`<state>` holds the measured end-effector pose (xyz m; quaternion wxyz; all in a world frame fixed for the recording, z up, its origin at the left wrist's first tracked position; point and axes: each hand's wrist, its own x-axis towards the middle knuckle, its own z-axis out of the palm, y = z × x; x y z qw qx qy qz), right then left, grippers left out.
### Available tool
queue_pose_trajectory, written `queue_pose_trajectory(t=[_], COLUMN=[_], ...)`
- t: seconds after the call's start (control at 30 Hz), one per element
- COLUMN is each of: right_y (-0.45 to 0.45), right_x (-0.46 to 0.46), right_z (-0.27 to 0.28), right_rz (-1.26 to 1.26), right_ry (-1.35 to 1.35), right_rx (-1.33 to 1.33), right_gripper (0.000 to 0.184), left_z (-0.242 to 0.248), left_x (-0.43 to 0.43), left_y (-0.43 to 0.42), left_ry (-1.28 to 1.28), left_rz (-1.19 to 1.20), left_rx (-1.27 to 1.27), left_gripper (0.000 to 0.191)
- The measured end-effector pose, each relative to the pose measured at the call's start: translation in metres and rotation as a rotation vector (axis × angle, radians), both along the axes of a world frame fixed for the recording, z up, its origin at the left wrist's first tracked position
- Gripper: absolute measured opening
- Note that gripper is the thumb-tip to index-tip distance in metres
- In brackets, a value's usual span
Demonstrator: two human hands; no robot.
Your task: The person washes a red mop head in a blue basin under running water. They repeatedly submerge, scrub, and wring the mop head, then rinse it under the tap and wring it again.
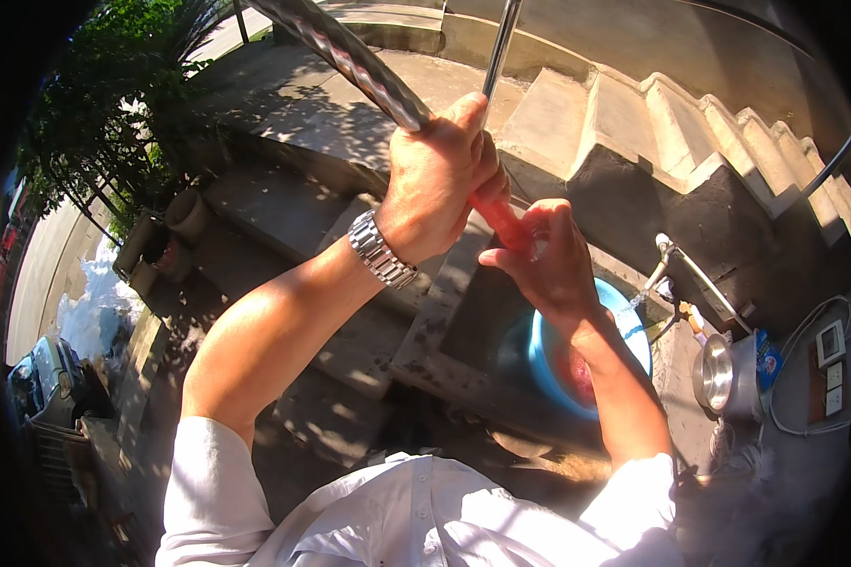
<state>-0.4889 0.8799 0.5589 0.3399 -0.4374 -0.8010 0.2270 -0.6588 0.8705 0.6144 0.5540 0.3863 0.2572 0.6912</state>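
My left hand (443, 177), with a metal-link watch on the wrist, is closed around a twisted shiny metal pole (354, 60) that comes from the upper left. Red, wet-looking material (498, 216) runs from beneath its fingers to my right hand (549, 259), which has its fingers curled on it; whether it is cloth or plastic I cannot tell. Below my right forearm stands a light blue basin (539, 347), partly hidden by the arm, with something reddish (580, 372) inside. Water runs into the basin from a tap (656, 276).
A straight metal post (502, 49) stands beyond my hands. Concrete stairs (617, 135) rise at the right. A metal bowl (715, 372) and wall sockets (833, 388) are at the lower right. Flowerpots (184, 212) and a leafy shrub (92, 106) are at the left.
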Motion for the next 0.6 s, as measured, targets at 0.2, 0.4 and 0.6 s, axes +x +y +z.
queue_pose_trajectory(t=[0.2, 0.4, 0.6], right_y=[0.003, 0.008, 0.015], right_x=[0.014, 0.073, 0.113], right_z=[-0.027, -0.111, -0.156], right_rz=[0.035, -0.088, -0.225], right_ry=[-0.016, -0.025, -0.096], right_rx=[0.103, 0.007, 0.284], right_gripper=[0.042, 0.027, 0.030], left_z=[-0.009, -0.010, 0.005], left_x=[0.002, 0.003, 0.006], left_y=[0.007, 0.008, 0.000], left_ry=[-0.073, -0.031, 0.002], left_rz=[-0.019, -0.041, 0.147], left_rx=[0.016, -0.045, 0.204], left_gripper=[0.045, 0.047, 0.028])
